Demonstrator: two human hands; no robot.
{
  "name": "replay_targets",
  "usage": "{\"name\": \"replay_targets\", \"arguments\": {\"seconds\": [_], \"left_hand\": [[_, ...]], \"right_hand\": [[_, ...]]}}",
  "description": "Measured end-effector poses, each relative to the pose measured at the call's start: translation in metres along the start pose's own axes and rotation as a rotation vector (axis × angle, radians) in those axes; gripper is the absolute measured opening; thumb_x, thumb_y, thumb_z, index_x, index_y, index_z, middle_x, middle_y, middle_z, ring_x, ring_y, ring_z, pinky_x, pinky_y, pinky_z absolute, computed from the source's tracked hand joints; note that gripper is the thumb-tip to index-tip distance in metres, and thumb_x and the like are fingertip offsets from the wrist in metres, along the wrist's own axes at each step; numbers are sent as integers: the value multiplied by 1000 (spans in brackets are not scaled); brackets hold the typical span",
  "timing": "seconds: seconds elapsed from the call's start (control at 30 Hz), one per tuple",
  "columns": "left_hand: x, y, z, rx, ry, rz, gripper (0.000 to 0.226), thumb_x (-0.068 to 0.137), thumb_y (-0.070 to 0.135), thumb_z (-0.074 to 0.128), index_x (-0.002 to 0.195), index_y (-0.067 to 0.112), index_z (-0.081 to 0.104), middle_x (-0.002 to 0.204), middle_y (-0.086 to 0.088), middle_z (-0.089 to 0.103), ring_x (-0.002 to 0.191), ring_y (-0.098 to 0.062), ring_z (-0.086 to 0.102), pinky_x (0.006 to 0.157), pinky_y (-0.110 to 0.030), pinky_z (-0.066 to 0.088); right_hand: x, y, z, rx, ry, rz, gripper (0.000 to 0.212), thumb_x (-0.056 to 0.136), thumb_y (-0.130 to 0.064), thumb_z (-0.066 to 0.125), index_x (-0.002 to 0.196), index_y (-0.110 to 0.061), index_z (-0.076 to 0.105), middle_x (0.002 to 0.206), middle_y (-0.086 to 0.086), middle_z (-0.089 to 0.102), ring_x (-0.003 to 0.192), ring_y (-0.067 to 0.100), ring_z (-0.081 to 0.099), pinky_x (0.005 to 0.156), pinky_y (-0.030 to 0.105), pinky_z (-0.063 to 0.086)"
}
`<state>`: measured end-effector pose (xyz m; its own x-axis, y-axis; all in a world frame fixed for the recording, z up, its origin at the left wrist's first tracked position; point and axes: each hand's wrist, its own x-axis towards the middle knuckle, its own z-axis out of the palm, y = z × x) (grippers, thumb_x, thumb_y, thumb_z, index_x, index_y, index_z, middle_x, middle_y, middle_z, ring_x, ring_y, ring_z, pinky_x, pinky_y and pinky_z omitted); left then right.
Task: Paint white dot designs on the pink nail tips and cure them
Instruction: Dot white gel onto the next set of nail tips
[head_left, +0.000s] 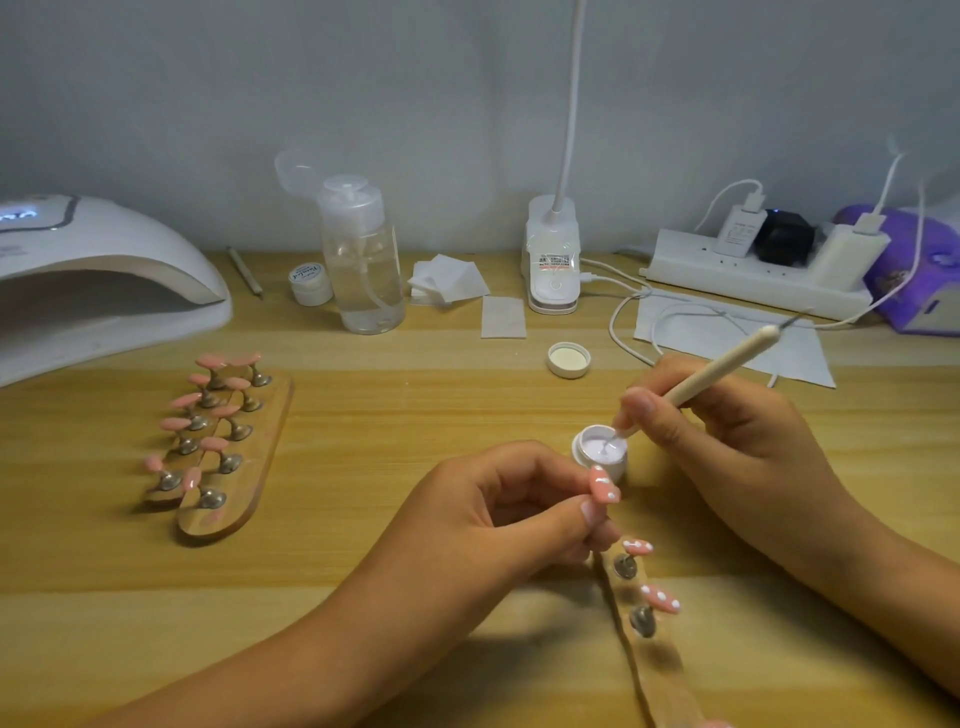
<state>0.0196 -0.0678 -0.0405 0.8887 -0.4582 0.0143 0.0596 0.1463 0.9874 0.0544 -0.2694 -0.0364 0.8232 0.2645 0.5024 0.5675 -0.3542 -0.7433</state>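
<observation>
Your left hand (498, 514) and right hand (727, 441), both bare, on bare forearms (291, 660), with short, rounded, natural fingernails (641, 404).

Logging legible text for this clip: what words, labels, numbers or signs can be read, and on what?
No text can be read for certain.
On the jar lid: a script label, too blurred.
On the curing lamp: a lit display, too blurred.
On the desk lamp base: reddish print, too small.
On the charger: grey print, too small.
</observation>
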Motion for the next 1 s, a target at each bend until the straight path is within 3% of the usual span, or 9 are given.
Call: {"name": "replay_targets", "arguments": {"seconds": [0.1, 0.2, 0.3, 0.4, 0.47, 0.57, 0.7, 0.8, 1.0], "left_hand": [[0, 0, 1, -19, 7, -9, 10, 80, 14, 66, 87, 15, 74, 82, -8, 74, 82, -14, 70, 71, -19, 52], [0, 1, 1, -29, 8, -11, 10, 80, 14, 66, 86, 16, 74, 82, -8, 74, 83, -14, 70, 71, -19, 53], [0, 2, 1, -35, 11, -19, 11, 80, 14, 66, 86, 16, 74, 82, -8, 74, 83, -15, 69, 72, -19, 53], [0, 2, 1, -34, 10, -25, 10, 80, 15, 66, 87, 15, 74, 82, -8, 74, 83, -14, 70, 72, -18, 53], [0, 2, 1, -35, 10, -25, 11, 79, 15, 67, 87, 13, 74, 82, -8, 74, 83, -14, 71, 72, -18, 53], [0, 2, 1, -42, 0, -25, 10, 81, 15, 68, 88, 11, 73, 83, -8, 74, 82, -13, 71, 72, -18, 53], [0, 2, 1, -60, 6, -23, 13, 78, 15, 67, 87, 7, 72, 81, -9, 74, 80, -12, 70, 70, -17, 53], [1, 3, 3, -63, 17, -18, 13, 75, 16, 66, 83, 9, 73, 80, -10, 73, 79, -13, 70, 69, -17, 53], [0, 3, 3, -92, 24, -16, 11, 73, 14, 67, 82, 10, 73, 80, -11, 72, 78, -13, 71, 68, -16, 53]], "right_hand": [[-1, -4, -3, 186, 120, 25, 16, 90, -33, 57, 84, -23, 67, 79, -5, 63, 72, 7, 58, 70, 16, 46], [-1, -7, -6, 403, 195, 107, 21, 78, -48, 72, 85, -29, 66, 81, -4, 62, 76, 12, 59, 78, 24, 51], [-6, -7, -6, 556, 120, 200, 33, 68, -42, 82, 82, -26, 57, 79, -2, 57, 77, 17, 51, 84, 42, 41], [-10, -12, -2, 628, -2, 206, 19, 77, -24, 70, 74, -23, 51, 69, -5, 54, 66, 10, 50, 86, 47, 43], [-11, -16, 1, 664, -31, 212, 17, 79, -20, 64, 68, -22, 51, 63, -4, 51, 59, 8, 50, 86, 40, 53], [-10, -20, 4, 728, -21, 263, 24, 76, -21, 71, 62, -21, 53, 57, -2, 50, 52, 6, 49, 70, 23, 55], [-10, -22, 3, 706, -41, 321, 31, 65, -36, 84, 65, -23, 56, 58, -3, 52, 51, 4, 48, 62, 21, 52], [-10, -25, 4, 645, -55, 306, 34, 64, -49, 83, 66, -26, 57, 59, -7, 54, 52, 3, 49, 56, 16, 47], [-10, -28, 6, 590, -31, 279, 31, 69, -39, 80, 63, -23, 55, 60, -3, 57, 57, 7, 55, 59, 18, 48]]}}
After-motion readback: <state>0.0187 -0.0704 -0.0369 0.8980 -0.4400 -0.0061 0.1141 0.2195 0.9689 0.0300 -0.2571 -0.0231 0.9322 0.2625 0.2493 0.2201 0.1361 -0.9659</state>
